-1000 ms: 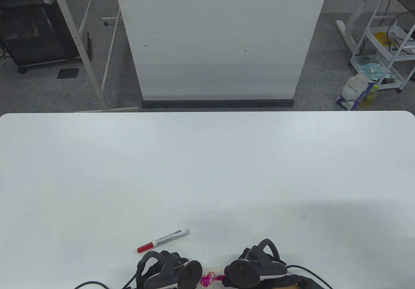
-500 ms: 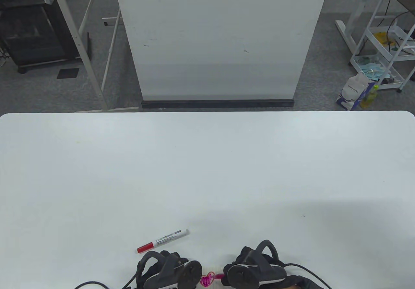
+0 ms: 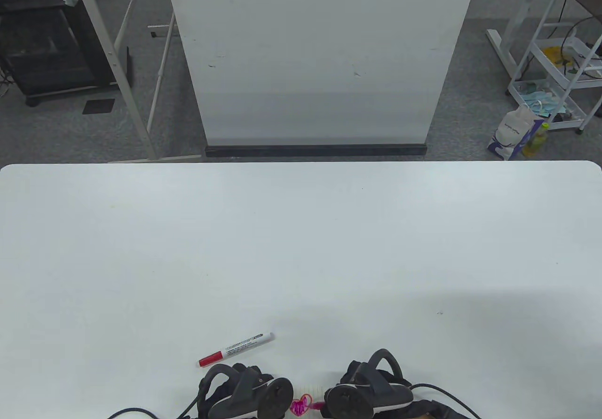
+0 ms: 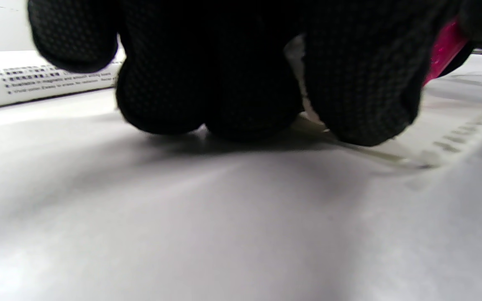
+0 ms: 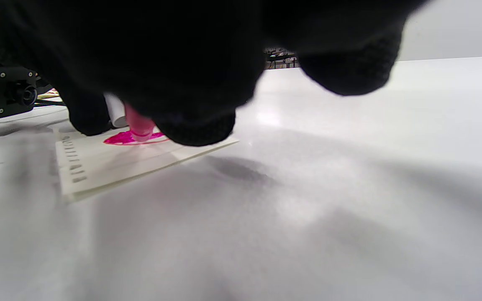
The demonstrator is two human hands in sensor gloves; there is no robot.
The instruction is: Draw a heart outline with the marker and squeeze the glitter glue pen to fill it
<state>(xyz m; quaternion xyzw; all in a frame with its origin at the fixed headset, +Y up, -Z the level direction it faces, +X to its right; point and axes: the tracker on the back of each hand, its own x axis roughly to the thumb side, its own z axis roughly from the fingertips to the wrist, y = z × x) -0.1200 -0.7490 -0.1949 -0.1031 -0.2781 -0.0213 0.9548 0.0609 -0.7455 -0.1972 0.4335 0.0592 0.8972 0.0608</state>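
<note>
- At the near edge of the white table (image 3: 301, 249), a small paper card (image 5: 98, 163) lies flat, and everything else is placed here relative to it.
- On the card is a heart (image 3: 301, 406) with a red outline, most of it covered in pink glitter glue; the right wrist view shows the wet pink patch on the paper.
- Right of the card, the right hand (image 3: 367, 391) has its gloved fingers curled round a pink glitter glue pen (image 5: 138, 123), gripping it with the nozzle down and touching the pink patch on the card.
- In the table view only a short pink stretch of the pen shows between the heart and the right hand.
- Left of the card, the left hand (image 3: 244, 391) sits low, its gloved fingertips (image 4: 362, 108) bent downward onto the card's edge and the table beside it, pressing there; nothing is seen in its grasp, though whether the fingers are merely bent or fully curled I cannot tell.
- Beyond the card and to its left, just past the left hand, a whiteboard marker (image 3: 236, 348) with a red cap lies on the table, apart from both hands, cap end pointing left.
- Well beyond the card, past the far edge of the table, a white board (image 3: 320, 57) stands on the grey floor.
</note>
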